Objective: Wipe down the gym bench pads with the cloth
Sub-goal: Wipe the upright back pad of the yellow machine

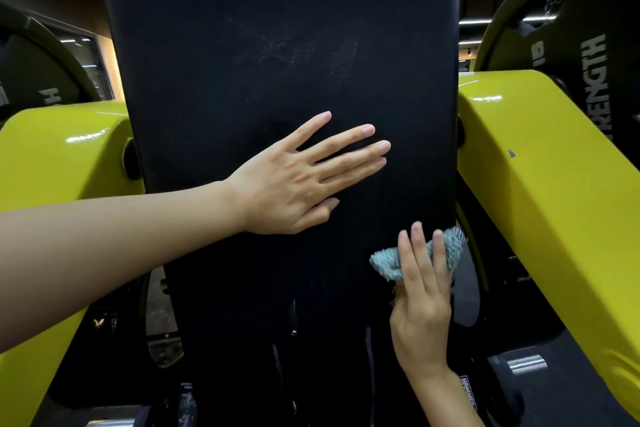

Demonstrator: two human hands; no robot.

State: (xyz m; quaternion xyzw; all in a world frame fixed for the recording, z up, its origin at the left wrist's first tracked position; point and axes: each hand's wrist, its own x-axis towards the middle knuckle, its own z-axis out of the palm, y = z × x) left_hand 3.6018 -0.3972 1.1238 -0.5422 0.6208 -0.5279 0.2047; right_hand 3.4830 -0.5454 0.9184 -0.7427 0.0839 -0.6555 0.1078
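Note:
A tall black back pad point(277, 45) fills the middle of the view, with faint pale smears in its upper half. My left hand point(304, 177) lies flat on the pad's middle, fingers straight and spread. My right hand point(422, 295) presses a bunched light-blue cloth point(452, 250) against the pad's lower right edge, with straight fingers laid over it. Part of the cloth is hidden under those fingers.
Yellow-green machine arms flank the pad on the left point(65, 156) and right point(554, 191). Black weight plates hang behind them at the left point(38, 69) and right point(575, 38). A chrome sleeve point(526, 364) sticks out at the lower right.

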